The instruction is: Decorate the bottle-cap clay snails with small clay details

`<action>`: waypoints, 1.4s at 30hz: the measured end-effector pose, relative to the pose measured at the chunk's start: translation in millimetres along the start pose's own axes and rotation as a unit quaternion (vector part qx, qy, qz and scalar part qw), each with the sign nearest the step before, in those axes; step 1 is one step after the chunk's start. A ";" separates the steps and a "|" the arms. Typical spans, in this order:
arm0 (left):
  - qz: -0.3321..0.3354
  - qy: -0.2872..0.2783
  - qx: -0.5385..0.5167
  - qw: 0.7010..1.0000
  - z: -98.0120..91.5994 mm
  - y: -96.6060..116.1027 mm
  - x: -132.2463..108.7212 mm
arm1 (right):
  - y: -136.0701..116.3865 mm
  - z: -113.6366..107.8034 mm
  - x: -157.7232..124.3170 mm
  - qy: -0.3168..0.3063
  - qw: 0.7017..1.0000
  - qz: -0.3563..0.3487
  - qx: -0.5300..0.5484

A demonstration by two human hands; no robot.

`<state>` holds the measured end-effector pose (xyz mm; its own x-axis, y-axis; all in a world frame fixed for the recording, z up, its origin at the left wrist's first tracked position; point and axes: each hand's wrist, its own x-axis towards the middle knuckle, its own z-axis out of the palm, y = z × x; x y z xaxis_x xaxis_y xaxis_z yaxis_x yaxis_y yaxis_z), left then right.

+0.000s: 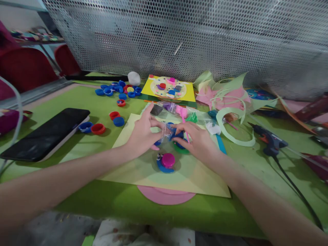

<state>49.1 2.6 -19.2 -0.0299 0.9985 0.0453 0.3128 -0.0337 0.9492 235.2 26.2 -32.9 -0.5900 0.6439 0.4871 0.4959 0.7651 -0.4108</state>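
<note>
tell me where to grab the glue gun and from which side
Probably by the handle, with the right hand coming from the near side: the glue gun appears to lie on its side, handle and cable toward the person, nozzle pointing away and left.

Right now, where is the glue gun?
In the head view, the glue gun lies on the green table, to the right of the right hand, beside the curled pale-green paper strip.
</note>
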 end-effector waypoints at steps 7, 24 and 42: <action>0.012 0.014 -0.040 0.999 -11.6 -6.5 13.0 | 6.7 -7.0 0.8 0.064 0.998 0.024 -0.007; 0.039 0.007 -0.029 0.999 -20.9 -3.3 14.9 | 2.9 -12.5 -0.4 0.069 0.997 0.031 0.005; 0.007 -0.053 0.012 0.999 -10.9 1.7 -0.3 | -6.4 -6.1 -1.1 0.053 0.998 0.000 0.013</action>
<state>39.3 1.7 -14.2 0.0745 0.9969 0.0236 0.3358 -0.0473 0.9408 236.5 20.6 -26.2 -0.5183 0.6411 0.5660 0.4786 0.7659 -0.4293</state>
